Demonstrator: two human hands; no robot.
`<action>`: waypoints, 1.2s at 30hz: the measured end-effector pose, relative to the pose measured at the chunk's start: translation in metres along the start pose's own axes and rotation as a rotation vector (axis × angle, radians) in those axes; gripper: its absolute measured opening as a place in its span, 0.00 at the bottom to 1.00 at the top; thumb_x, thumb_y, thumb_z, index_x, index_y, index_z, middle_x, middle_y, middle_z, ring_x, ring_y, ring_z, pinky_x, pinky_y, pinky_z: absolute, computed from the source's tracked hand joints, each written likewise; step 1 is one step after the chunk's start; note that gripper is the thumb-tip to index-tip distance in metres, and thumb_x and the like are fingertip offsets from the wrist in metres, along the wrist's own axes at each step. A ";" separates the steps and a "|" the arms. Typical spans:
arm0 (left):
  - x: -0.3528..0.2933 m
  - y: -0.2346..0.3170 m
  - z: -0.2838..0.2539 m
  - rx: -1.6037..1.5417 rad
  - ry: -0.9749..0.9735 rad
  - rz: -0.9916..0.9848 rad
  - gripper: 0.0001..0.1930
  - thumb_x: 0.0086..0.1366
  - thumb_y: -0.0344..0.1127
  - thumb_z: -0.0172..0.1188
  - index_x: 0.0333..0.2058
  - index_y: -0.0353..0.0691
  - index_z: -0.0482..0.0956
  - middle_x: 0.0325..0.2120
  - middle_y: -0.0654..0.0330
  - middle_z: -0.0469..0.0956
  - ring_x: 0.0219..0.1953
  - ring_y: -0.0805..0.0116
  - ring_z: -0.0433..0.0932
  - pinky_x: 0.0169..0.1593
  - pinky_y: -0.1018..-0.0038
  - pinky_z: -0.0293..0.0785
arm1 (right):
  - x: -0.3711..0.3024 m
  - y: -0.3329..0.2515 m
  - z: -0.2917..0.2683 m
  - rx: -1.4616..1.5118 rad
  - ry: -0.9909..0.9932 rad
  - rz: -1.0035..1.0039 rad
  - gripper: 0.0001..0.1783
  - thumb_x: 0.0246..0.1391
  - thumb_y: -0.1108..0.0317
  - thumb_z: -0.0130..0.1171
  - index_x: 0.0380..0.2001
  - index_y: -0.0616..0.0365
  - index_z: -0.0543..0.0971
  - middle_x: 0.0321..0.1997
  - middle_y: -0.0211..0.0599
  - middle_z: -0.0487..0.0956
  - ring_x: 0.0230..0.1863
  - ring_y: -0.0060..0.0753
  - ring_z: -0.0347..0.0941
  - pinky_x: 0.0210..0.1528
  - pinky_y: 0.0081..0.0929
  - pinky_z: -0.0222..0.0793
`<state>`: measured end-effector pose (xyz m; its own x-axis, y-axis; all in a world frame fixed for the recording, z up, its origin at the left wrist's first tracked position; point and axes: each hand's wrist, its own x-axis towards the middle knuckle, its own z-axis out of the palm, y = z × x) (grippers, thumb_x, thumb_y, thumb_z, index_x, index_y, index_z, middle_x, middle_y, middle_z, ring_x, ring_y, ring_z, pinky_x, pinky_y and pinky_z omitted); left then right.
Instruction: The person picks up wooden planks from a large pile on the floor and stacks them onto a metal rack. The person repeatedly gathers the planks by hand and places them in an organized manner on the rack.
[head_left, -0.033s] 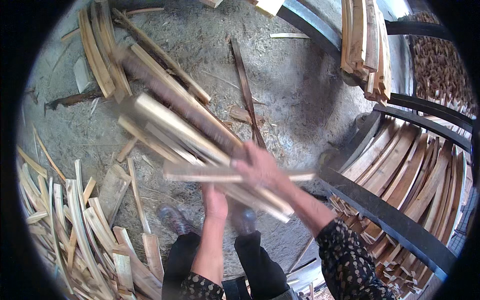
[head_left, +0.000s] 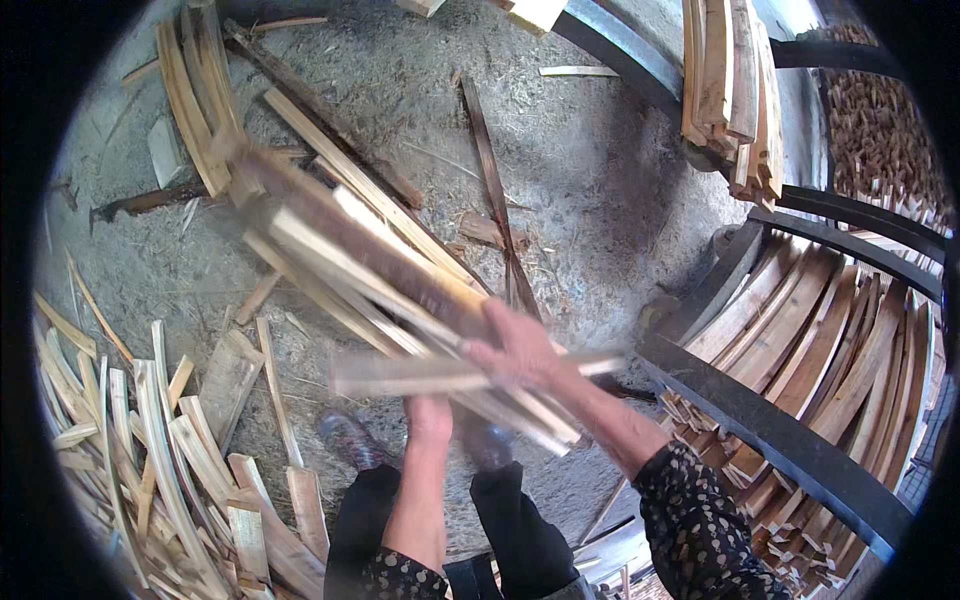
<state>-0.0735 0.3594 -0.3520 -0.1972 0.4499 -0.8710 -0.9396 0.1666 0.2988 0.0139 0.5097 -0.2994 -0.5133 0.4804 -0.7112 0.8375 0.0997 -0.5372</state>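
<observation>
The right hand (head_left: 514,347) held wooden strips (head_left: 350,270). The left hand (head_left: 429,416) sat beneath, its grip impossible to tell. A metal rack (head_left: 777,440) contained boards (head_left: 772,330).

Wood strips (head_left: 350,265) pale cream-yel. — barky slab (head_left: 385,245) dk brn. Rack slats (head_left: 790,325) tan w/ brn streaks; rack bar (head_left: 770,445) blk-grey. Sleeve (head_left: 700,515) blk w/ sm. beige spots; trousers (head_left: 525,530) plain blk. Floor (head_left: 620,230) mottled grey — thin stick (head_left: 487,180) dk brn.
</observation>
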 end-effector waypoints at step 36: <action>-0.063 -0.044 0.012 0.445 0.460 0.088 0.22 0.47 0.29 0.61 0.41 0.26 0.67 0.37 0.54 0.71 0.38 0.67 0.71 0.43 0.75 0.68 | -0.012 0.041 0.033 0.841 -0.357 0.196 0.46 0.38 0.38 0.56 0.53 0.63 0.62 0.50 0.44 0.67 0.50 0.35 0.61 0.52 0.31 0.57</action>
<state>-0.0168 0.3343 -0.3051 -0.4612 0.0728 -0.8843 -0.7281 0.5386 0.4240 0.0480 0.4788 -0.3277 -0.5215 0.1116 -0.8459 0.5761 -0.6853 -0.4455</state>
